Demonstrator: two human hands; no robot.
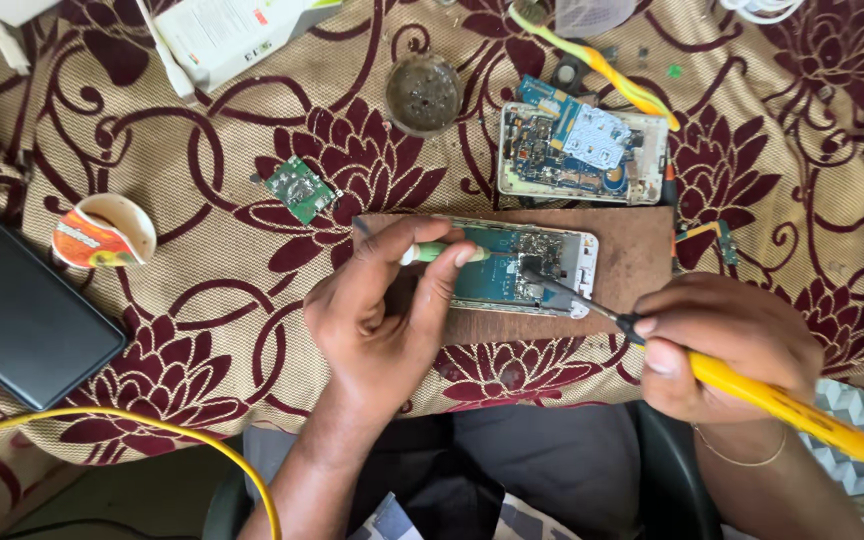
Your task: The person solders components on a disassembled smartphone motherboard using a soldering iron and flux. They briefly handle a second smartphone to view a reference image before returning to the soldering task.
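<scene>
Pinching green tweezers (439, 252) left hand (377, 320), gripping yellow soldering iron (752, 392) right hand (727, 345) over opened phone (517, 268), risking scorched neighbouring chips if tip slips.

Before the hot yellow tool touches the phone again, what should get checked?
1. Opened phone lies flat on the wooden board: ok.
2. Left hand steadies it, fingers pressing a green-handled tool on the board: ok.
3. Right hand grips the yellow soldering iron behind the metal tip: ok.
4. Tip lands on the right spot: cannot tell, too small.
5. Left fingers well away from the tip: not ok, they look close.
6. Yellow cable free of the work: ok.
</scene>
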